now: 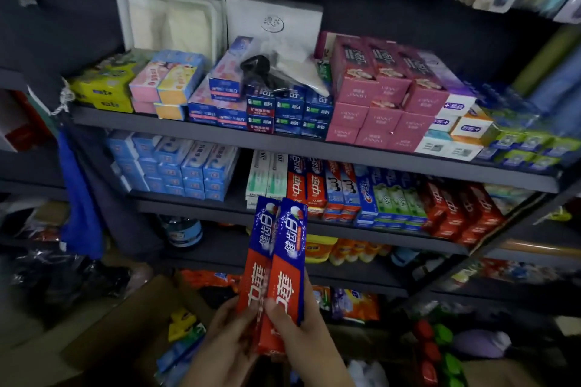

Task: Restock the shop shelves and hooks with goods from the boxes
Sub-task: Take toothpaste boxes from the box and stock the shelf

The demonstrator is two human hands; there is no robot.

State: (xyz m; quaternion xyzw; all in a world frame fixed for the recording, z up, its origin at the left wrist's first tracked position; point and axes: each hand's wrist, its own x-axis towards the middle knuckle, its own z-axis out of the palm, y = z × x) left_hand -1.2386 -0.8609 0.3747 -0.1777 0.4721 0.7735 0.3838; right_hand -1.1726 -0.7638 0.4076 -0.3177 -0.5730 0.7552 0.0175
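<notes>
Your left hand (231, 328) and right hand (300, 331) each grip one upright red-and-blue toothpaste box (287, 258), side by side before the toothpaste shelf (345, 231).

My left hand (231, 334) and right hand (301, 331) cover the toothpaste boxes' (284, 248) lower ends; my forearms leave the frame's bottom edge (shelf labels blur).
</notes>
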